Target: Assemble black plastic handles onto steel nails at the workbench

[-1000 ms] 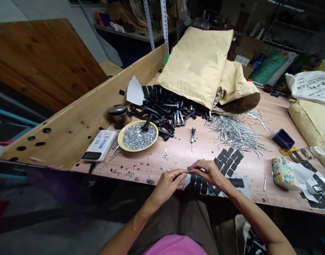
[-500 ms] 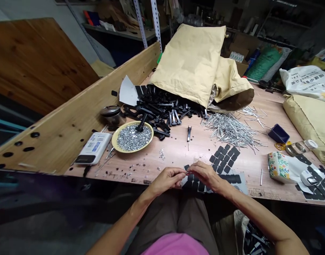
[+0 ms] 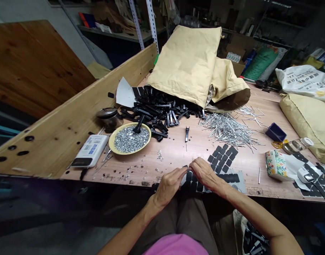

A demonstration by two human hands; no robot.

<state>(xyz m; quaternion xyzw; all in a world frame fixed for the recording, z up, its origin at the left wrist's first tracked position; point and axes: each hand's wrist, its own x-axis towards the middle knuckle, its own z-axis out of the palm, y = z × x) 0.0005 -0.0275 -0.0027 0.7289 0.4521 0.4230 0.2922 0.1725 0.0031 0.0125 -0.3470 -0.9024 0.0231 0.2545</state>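
My left hand is closed, its thumb and fingertips pinched together over the table's front edge. A small dark end shows beside its outer edge, too little to name. My right hand is bent with its fingertips pressed together, almost meeting the left ones. Whatever sits between the fingertips is hidden. Under and beside both hands lies a grey backing sheet with rows of black rounded pads. Ahead of the hands, a single black plastic clip with a thin metal pin lies on the table.
A yellow bowl of small shiny metal pieces stands left, beside a white box-shaped device. Behind are a heap of black plastic parts, a large paper sack and a pile of metal pins. A floral box sits right.
My left hand has turned and closed further, its knuckles now raised. My right fingers have curled in tighter beside it. The whole view has shifted slightly.
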